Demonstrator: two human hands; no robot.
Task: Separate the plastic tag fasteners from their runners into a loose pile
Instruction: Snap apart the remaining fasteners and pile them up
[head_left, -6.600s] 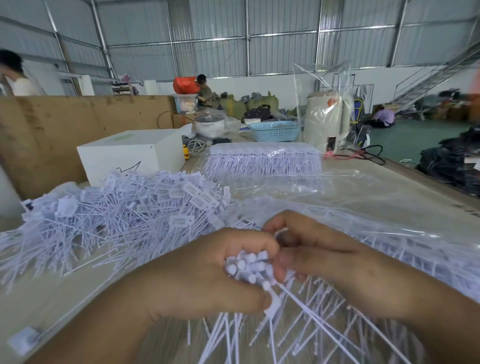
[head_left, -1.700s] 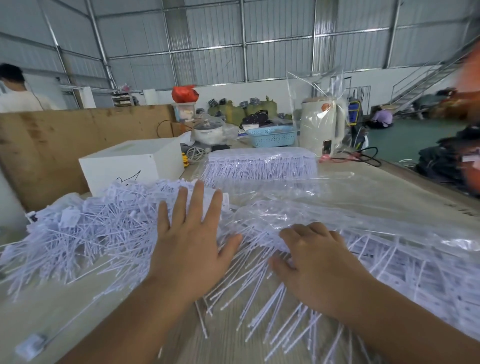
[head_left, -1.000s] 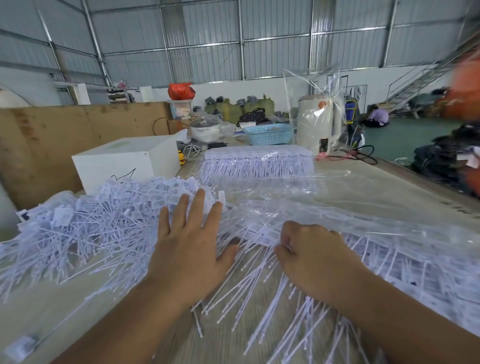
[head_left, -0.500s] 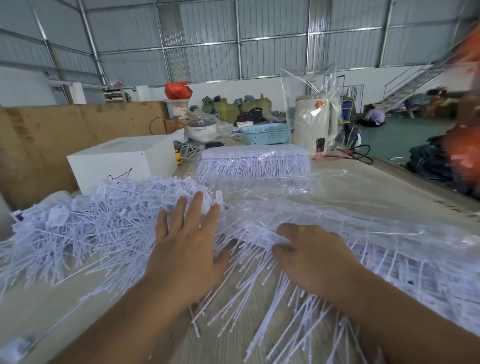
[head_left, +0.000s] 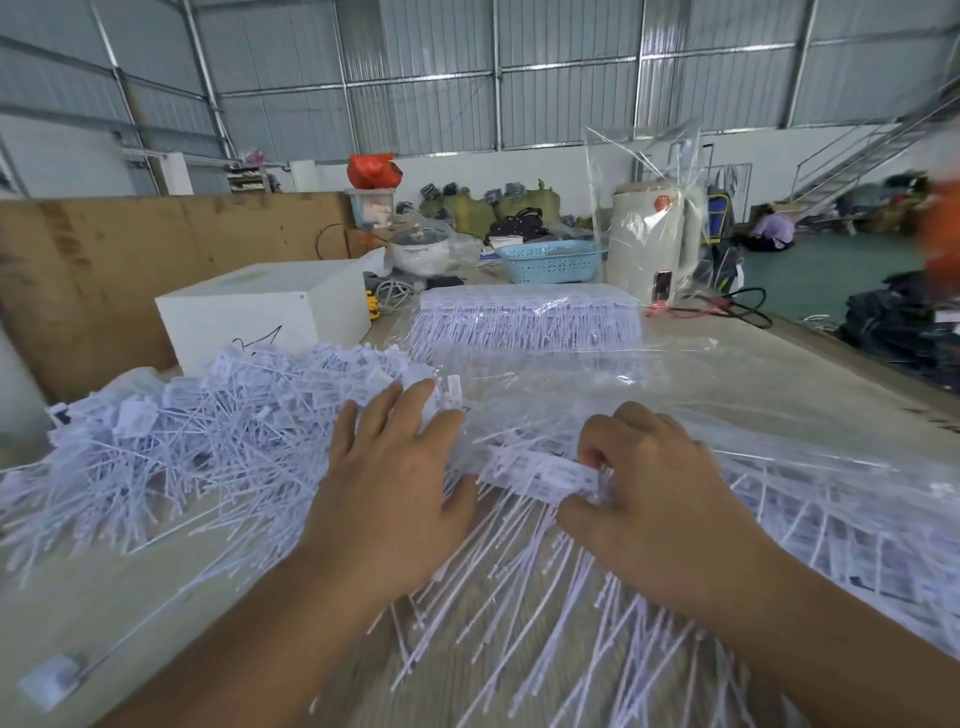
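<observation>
The left hand (head_left: 387, 488) lies flat on the loose pile (head_left: 208, 431) at near left; the right hand (head_left: 649, 499) pinches a runner strip (head_left: 540, 475). Careless tugging may scatter fasteners off the table (head_left: 104, 597).

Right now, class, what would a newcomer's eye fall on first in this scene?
First, the loose pile of white tag fasteners heaped at left. Then the two hands in the middle: the left hand lies flat on the pile's edge, while the right hand pinches a strip of joined fasteners.
</observation>
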